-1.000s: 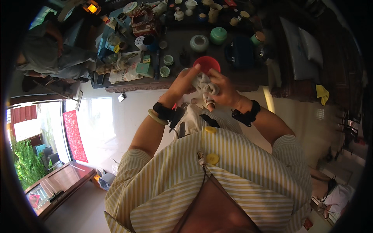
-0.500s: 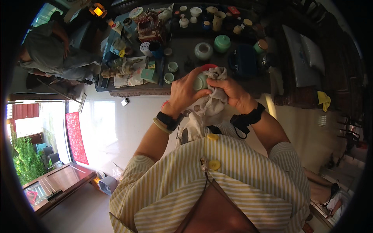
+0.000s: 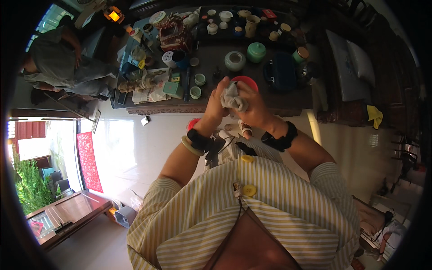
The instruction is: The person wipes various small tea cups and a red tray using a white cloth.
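A crumpled grey-white cloth (image 3: 234,99) is bunched between my two hands, just off the table's near edge. My left hand (image 3: 214,105) is closed around its left side. The small pale green cup that it held a moment ago is covered by the cloth and fingers. From the other side, my right hand (image 3: 255,107) grips the cloth, fingers pressed into it. Just beyond my right hand a red bowl (image 3: 253,82) sits on the table, partly hidden. Two pale green cups, a far one (image 3: 200,79) and a near one (image 3: 195,92), stand left of my hands.
On the dark table (image 3: 211,63) are a round pale jar (image 3: 235,60), a green lidded jar (image 3: 256,52), a dark blue case (image 3: 281,72) and a green box (image 3: 173,89). At the far left another person (image 3: 63,58) is seated beside the table.
The cloth has been gathered up into a tighter bunch and now covers the cup. My hands have turned and drawn closer together, uncovering more of the red bowl.
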### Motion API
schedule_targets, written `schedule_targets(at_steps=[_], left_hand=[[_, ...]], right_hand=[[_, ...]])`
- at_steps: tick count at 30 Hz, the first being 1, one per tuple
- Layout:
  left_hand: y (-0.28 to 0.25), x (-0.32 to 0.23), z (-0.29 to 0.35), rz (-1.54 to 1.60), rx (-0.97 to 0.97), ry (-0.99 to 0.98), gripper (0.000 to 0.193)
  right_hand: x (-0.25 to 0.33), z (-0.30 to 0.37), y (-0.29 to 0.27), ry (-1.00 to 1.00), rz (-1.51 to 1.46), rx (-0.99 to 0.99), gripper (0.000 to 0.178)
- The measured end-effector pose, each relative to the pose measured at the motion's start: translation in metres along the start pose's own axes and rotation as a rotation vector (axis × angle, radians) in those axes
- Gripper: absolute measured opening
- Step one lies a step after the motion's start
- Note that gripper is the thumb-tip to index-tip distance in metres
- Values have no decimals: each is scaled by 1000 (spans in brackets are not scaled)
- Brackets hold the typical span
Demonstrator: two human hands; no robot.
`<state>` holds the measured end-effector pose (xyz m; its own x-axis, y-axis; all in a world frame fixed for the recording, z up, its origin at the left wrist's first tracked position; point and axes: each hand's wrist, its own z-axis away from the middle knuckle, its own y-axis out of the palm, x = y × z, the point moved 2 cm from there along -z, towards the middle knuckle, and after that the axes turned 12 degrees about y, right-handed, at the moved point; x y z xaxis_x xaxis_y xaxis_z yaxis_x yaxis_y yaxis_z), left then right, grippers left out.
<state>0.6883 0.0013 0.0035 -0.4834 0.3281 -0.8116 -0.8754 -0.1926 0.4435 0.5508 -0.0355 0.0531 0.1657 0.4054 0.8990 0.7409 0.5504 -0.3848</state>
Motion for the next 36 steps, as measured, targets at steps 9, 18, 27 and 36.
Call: schedule_targets(at_steps=[9,18,27,36], left_hand=[[14,-21,-10,-462,44,656,44],[-8,12,-30,-761,-26,1090,30],[-2,-19,-24,-162,56,276,41],[-3,5,-35,301,15,127,39]], right_hand=[[-5,-3,-17,182,-159,67,13],[-2,-7,0,45,-83,-45,11],[-20,-8,-13,121,-123,-23,17],[-11,-6,-9,-166,217,-27,20]])
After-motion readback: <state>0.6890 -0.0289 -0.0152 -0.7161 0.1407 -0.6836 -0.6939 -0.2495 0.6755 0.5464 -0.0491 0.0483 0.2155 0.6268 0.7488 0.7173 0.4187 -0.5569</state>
